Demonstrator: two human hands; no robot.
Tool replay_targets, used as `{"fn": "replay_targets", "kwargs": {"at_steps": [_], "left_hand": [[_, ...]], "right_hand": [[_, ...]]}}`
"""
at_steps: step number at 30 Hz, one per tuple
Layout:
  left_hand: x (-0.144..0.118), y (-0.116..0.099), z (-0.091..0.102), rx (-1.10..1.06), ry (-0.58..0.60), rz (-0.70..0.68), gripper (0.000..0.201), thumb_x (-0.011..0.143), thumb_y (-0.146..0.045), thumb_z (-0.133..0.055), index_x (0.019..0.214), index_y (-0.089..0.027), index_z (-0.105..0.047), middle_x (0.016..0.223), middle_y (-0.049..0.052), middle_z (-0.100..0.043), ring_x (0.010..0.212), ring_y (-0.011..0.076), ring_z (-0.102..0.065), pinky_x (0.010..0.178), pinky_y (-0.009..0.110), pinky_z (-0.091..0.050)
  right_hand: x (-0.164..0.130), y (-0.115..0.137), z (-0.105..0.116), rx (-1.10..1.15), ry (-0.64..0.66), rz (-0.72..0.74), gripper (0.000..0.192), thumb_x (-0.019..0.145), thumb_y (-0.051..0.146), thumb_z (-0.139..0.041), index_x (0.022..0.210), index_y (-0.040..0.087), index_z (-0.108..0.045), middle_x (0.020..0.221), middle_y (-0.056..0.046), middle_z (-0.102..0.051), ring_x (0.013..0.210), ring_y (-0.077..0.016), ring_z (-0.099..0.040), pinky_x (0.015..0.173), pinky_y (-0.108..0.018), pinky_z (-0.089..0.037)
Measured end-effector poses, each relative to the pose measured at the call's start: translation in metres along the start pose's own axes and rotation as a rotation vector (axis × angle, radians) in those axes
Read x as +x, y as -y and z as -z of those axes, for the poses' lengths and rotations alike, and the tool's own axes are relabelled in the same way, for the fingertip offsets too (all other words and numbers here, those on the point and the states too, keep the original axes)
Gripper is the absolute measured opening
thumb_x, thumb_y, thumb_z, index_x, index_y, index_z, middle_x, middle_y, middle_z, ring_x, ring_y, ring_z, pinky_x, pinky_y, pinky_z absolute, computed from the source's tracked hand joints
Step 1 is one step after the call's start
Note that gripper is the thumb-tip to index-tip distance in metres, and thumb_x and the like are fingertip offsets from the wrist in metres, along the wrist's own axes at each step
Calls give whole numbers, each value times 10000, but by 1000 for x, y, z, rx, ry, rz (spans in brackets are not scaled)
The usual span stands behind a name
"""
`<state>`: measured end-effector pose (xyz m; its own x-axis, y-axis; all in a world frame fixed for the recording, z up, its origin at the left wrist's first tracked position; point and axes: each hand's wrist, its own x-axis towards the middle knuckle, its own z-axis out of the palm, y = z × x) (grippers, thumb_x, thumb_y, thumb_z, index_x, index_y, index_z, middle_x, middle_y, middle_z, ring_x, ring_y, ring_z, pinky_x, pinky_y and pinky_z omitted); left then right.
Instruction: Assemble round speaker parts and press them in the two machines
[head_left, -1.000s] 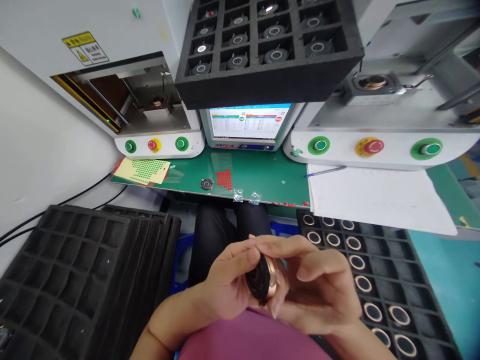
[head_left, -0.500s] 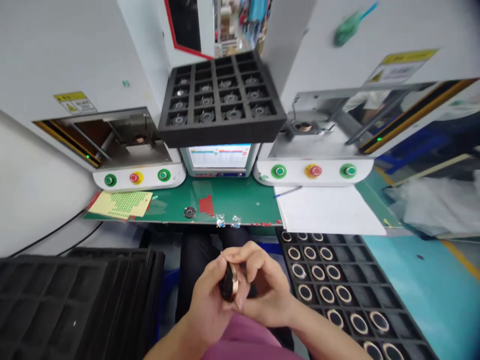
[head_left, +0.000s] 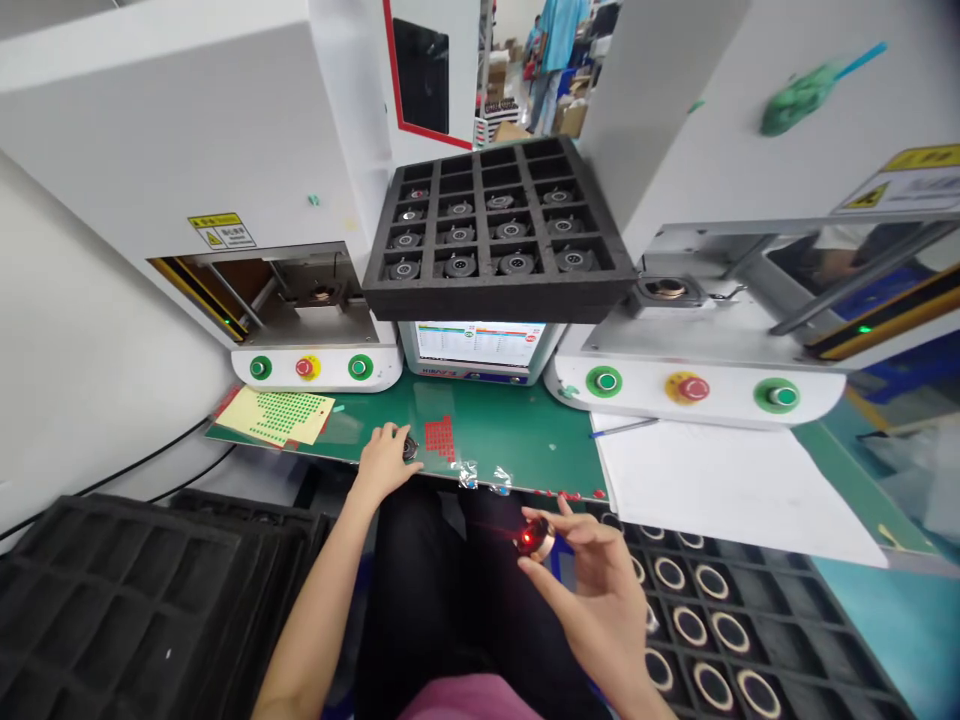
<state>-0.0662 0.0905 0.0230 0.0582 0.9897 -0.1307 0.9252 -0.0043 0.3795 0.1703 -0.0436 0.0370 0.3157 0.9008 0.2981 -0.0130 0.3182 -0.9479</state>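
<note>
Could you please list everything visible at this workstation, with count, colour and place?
Test machines: two, white, left and right at the back.
Push buttons: six, four green and two red, on the machine fronts.
Screen: one, lit, between the machines.
Foam tray of parts: one, black, above the screen.
Bench mat: one, green.
Sticker sheet: one, yellow with green dots, left on the mat.
Paper: white, right.
Tray of ringed parts: black, lower right.
Empty foam trays: black stack, lower left.
Left hand: on a small round part.
Right hand: pinching a round part with a red glow.
</note>
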Motion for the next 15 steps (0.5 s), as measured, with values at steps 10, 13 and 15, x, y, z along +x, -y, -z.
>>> {"fn": "replay_targets", "kwargs": {"at_steps": [10, 13, 15], "left_hand": [[20, 18, -11, 100, 161, -28, 218, 864, -231, -676, 1054, -130, -646, 1125, 83, -639, 1039, 219, -609, 955, 431, -483], [22, 18, -13, 65, 165, -23, 181, 867, -245, -676, 1005, -129, -657, 1123, 82, -643, 1058, 223, -606, 969, 443, -477], [22, 17, -13, 20, 155, -12, 173, 864, -248, -681, 989, -131, -658, 1121, 78, -645, 1060, 223, -606, 974, 452, -474]], "right_hand": [[-3, -23, 17, -82, -92, -147, 370, 709, 239, -810, 901, 240, -494, 892, 4, -689, 893, -224, -738, 1146, -573, -318], [-5, -26, 14, -93, -97, -159, 376, 714, 259, -810, 903, 238, -486, 891, -6, -697, 894, -222, -736, 1135, -559, -339], [-6, -29, 13, -126, -77, -135, 362, 739, 274, -791, 911, 239, -475, 910, -16, -693, 907, -223, -734, 1090, -524, -407]]}}
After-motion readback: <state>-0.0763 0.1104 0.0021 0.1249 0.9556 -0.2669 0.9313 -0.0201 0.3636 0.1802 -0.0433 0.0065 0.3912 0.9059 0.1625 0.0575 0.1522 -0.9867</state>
